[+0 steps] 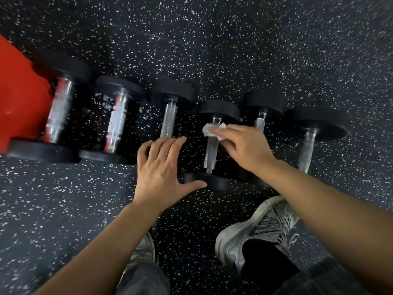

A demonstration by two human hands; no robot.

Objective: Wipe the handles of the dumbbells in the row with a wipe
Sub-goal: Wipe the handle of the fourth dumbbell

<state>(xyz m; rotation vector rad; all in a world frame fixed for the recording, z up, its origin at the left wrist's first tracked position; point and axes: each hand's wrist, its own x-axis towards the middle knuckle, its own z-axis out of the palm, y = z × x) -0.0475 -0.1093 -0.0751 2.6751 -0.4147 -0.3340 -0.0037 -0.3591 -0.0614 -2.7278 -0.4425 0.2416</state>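
Several black dumbbells with chrome handles lie in a row on the speckled rubber floor. My right hand (pixel 240 145) presses a white wipe (pixel 212 130) around the upper part of the handle of the fourth dumbbell (pixel 210 154) from the left. My left hand (pixel 163 169) hovers with fingers spread over the near end of the third dumbbell (pixel 170 118), covering its lower weight; it holds nothing. The two biggest dumbbells (pixel 60 111) (pixel 117 124) lie at the left. Two more (pixel 260 122) (pixel 308 147) lie to the right, partly hidden by my right forearm.
A red object (pixel 19 96) stands at the far left behind the largest dumbbell. My two grey sneakers (pixel 261 226) (pixel 142 250) stand on the floor just below the row. Speckled black floor (pixel 234 50) stretches beyond the dumbbells.
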